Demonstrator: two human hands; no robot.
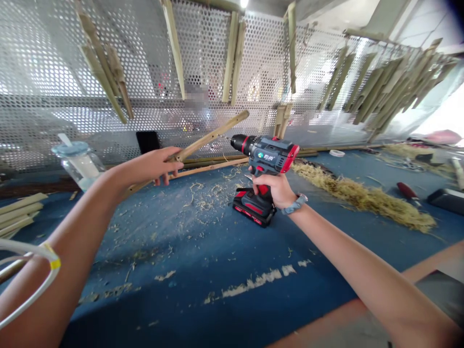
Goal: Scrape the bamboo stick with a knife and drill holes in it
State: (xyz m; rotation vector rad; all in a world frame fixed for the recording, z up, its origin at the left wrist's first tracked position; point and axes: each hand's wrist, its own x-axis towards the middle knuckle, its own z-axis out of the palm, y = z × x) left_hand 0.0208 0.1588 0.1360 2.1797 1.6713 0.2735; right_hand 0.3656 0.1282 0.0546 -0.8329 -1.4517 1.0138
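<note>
holding the bamboo strip (213, 135) up off the desk (217, 261), we have the left hand (155, 166) wrapped round its lower part, grip clenched on it, and the strip slants up and away toward the perforated screen (108, 72). the right hand (273, 188) has its grip closed round the handle of the red and grey drill (270, 155). the thin bit (225, 137) points left at the strip's upper part, at it or just short of it; we can't tell which. to do this well, we judge, we want the bit square to the strip's face so it doesn't skate along the grain. the push should be light and steady, since a thin strip held in the air can flex or split. we'd brace the left wrist too, with those fingers well down from the bit. loose shavings (362, 195) lie off to the right and a capped bottle (78, 162) stands at the left, both apart from the work.
</note>
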